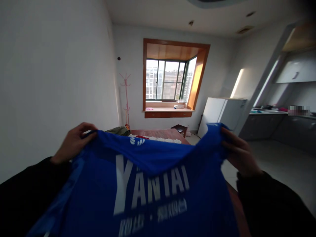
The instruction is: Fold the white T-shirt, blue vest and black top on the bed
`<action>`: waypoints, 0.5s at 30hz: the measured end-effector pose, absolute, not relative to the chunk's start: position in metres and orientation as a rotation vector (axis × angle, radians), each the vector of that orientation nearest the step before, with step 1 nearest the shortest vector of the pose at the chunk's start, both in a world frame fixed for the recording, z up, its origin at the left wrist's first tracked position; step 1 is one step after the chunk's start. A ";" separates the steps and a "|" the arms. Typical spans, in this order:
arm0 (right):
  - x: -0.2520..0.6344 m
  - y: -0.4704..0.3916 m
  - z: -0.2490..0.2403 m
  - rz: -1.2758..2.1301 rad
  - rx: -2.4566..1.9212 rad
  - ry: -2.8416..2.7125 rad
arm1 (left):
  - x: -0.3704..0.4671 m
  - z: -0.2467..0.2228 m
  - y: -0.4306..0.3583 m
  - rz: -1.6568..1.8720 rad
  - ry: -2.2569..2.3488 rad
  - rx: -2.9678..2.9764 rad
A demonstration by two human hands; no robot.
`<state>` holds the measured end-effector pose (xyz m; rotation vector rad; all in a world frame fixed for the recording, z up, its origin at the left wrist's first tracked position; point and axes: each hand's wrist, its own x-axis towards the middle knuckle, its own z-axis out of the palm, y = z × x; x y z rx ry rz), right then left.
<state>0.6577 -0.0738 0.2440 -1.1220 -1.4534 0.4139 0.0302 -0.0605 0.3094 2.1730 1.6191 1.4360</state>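
A blue shirt [103,184] with large white lettering hangs spread out in front of me. At its upper left corner, my left hand [80,140] is closed, pinching the fabric between thumb and fingers. My right hand [240,151] grips the upper right part, where the cloth is bunched up and folded over the fingers. Between the two hands the top edge sags in a V, and a small white logo shows on the folded part. The shirt's lower end runs out of the picture.
Behind the shirt stands a reddish table [168,133] with a white lacy cloth [170,140] and a dark green bundle [116,131]. Farther back are a pink coat rack [126,95], a dark stool [179,129], a white fridge [218,113] and a window ledge [163,109]. Kitchen cabinets [261,126] line the right.
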 end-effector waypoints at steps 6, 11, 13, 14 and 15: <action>0.602 0.064 0.173 0.844 -1.173 -1.571 | 0.069 0.222 0.085 0.898 1.622 2.221; 0.584 0.090 0.076 0.771 -1.527 -1.707 | 0.086 0.144 0.089 0.681 1.771 2.115; 0.584 0.087 0.052 0.727 -1.582 -1.707 | 0.094 0.124 0.061 0.638 1.773 2.100; 0.586 0.084 0.042 0.672 -1.604 -1.714 | 0.097 0.115 0.040 0.625 1.768 2.097; 0.589 0.077 0.035 0.602 -1.617 -1.728 | 0.101 0.107 0.013 0.617 1.765 2.093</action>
